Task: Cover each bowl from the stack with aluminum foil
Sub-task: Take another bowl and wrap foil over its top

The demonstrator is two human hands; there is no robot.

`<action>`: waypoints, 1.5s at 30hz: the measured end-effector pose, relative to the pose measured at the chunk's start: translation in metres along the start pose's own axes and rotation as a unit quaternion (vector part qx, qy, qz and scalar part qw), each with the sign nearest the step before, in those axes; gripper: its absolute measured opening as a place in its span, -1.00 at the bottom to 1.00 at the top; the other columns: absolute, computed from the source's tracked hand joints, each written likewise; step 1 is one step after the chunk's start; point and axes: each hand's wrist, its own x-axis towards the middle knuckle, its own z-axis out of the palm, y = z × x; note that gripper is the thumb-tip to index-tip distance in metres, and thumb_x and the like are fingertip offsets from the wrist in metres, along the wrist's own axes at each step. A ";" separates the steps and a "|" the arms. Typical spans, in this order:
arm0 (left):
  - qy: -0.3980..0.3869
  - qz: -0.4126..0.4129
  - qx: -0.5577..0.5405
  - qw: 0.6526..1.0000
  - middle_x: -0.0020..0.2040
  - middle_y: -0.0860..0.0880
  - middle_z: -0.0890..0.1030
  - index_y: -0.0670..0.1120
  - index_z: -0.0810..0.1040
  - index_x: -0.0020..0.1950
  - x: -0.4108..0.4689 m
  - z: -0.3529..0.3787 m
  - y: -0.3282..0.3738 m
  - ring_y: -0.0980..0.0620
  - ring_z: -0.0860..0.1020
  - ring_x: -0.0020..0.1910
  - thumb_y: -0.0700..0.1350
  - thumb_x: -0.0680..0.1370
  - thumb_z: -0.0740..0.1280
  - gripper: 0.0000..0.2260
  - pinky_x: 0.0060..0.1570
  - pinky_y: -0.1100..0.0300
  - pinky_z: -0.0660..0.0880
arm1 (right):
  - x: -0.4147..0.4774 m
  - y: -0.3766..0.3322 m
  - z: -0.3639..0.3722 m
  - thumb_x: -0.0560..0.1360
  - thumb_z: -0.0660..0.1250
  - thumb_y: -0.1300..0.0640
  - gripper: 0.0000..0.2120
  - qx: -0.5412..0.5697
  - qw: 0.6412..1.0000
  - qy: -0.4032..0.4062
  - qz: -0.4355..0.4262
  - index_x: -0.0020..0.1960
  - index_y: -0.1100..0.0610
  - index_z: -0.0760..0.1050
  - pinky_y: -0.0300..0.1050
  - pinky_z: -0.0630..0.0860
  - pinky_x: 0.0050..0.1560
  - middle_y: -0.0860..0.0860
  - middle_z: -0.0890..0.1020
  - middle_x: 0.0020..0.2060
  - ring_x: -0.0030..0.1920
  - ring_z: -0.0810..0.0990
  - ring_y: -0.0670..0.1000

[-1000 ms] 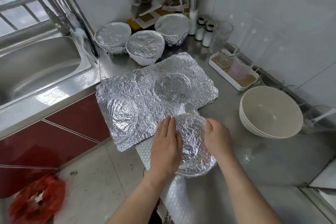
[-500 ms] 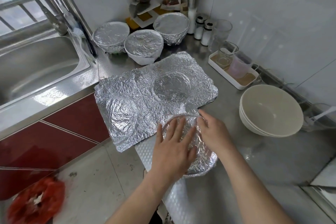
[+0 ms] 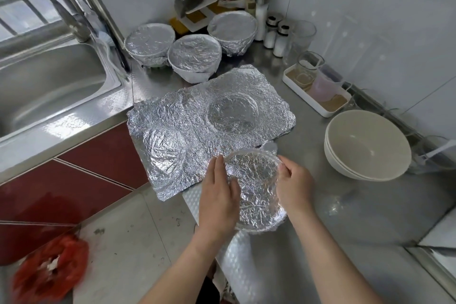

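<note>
Pressing flat against the left side of a foil-covered bowl (image 3: pixel 256 190), the left hand (image 3: pixel 218 195) keeps its fingers straight and close together along the rim. The right hand (image 3: pixel 293 187) holds the opposite side, thumb on the rim and fingers curled over the edge; how far they wrap underneath is hidden. The bowl sits between the two hands near the front edge of the steel counter (image 3: pixel 345 217), and the foil conceals its inside.

Out past the right hand stands a stack of bowls (image 3: pixel 367 145), cream, smooth and round, the top one showing its bare inside; their number is hard to count. Further beyond that hand a white tray (image 3: pixel 291 81) holds a glass cup and a pinkish translucent cup. Far ahead of both hands cluster three covered bowls (image 3: pixel 194 55), each capped in crinkled foil, contents unseen.

Just ahead of the left fingertips lies a foil sheet (image 3: pixel 209 126), rectangular and heavily wrinkled, with two round impressions; one corner overhangs the counter. Under the wrists a dimpled mat (image 3: pixel 237 254) hangs over the counter edge, blurred. Well to the left of the left hand is a steel sink (image 3: pixel 49 86), cut off by the frame. Below that hand, on the floor, a red bag (image 3: pixel 49 261) is smeared by blur.
</note>
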 end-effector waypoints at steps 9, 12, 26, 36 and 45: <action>-0.003 0.018 0.010 1.000 0.57 -0.07 0.16 -0.10 0.07 0.60 0.009 0.006 -0.003 0.01 0.09 0.55 -0.05 0.68 0.10 -0.51 0.49 0.21 0.03 | 0.018 -0.013 -0.008 0.67 0.08 0.09 -0.64 -0.008 0.992 -0.123 -0.030 0.38 0.23 0.39 0.03 0.47 0.15 0.21 0.56 0.22 0.14 0.56 0.15; 0.001 0.027 0.014 1.000 0.57 -0.10 0.17 -0.12 0.07 0.59 0.009 0.008 -0.004 -0.01 0.10 0.55 -0.05 0.69 0.10 -0.51 0.51 0.15 0.07 | 0.019 -0.009 -0.006 0.67 0.07 0.10 -0.62 -0.033 0.991 -0.125 -0.043 0.44 0.14 0.37 -0.25 0.41 -0.08 0.06 0.59 0.05 -0.14 0.50 -0.16; 0.016 0.006 -0.037 0.999 0.48 -0.01 0.31 -0.06 0.22 0.55 0.009 -0.006 -0.003 0.03 0.24 0.46 -0.07 0.68 0.15 -0.57 0.44 0.14 0.20 | 0.012 0.001 -0.008 0.61 0.22 0.09 -0.72 -0.038 0.998 -0.006 -0.053 0.25 0.14 0.54 -0.19 0.42 -0.01 -0.09 0.59 -0.06 -0.06 0.54 -0.05; 0.064 -0.057 -0.025 0.996 -0.19 0.06 0.50 -0.13 0.69 -0.04 0.015 -0.030 -0.009 0.01 0.54 -0.28 -0.10 0.62 0.29 -0.80 -0.21 0.05 0.52 | -0.011 0.015 -0.007 0.44 0.41 0.21 -0.95 -0.085 0.990 0.108 -0.009 -0.19 0.15 0.63 -0.13 0.35 -0.22 0.09 0.65 -0.28 -0.22 0.57 0.11; 0.053 -0.028 0.064 0.996 -0.16 0.05 0.47 -0.07 0.69 0.07 0.040 -0.039 0.004 0.06 0.44 -0.22 -0.07 0.62 0.27 -0.79 -0.34 0.24 0.21 | -0.001 -0.008 -0.017 0.48 0.39 0.13 -0.85 -0.121 0.983 0.070 -0.119 0.03 0.14 0.64 -0.20 0.34 -0.06 -0.02 0.53 -0.20 -0.11 0.53 0.04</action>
